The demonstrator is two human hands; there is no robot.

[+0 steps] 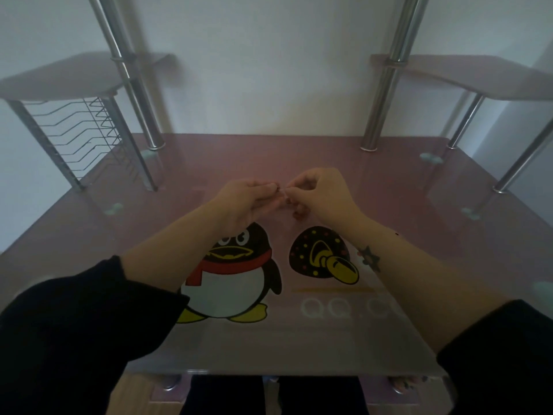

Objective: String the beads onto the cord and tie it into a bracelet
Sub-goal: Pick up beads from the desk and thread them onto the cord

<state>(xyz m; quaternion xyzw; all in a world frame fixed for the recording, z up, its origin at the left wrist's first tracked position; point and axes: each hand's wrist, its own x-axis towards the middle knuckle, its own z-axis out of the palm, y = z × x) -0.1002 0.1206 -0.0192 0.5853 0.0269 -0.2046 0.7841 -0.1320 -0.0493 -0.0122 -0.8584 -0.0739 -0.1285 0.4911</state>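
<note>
Above the pink tabletop [389,190], my left hand [244,202] and right hand [321,194] meet fingertip to fingertip. Both have their fingers curled in, and each pinches a short pale stretch of cord [282,191] that shows only in the narrow gap between them. A small clump of reddish-brown beads [300,213] hangs just under my right hand, beyond the penguin print [236,274] on the glass. These look to be the beads already strung.

As I judge it, the work is still in the stringing stage, or just at its close. A dark speck at my left fingertips may be one more bead going on, but it could as well be the start of a knot. If it is a bead, the next move calls for a steady cord end lined up with a very small hole, then a slide down to join the others. If it is the knot, both ends must be held taut so that nothing slips off.

Much stays unclear. The cord is too thin and the light too dim to follow its run. My fingers cover both of its ends. I cannot count the beads, nor tell whether the clump touches the tabletop or hangs free. No loose beads can be made out anywhere on the glass.
</note>
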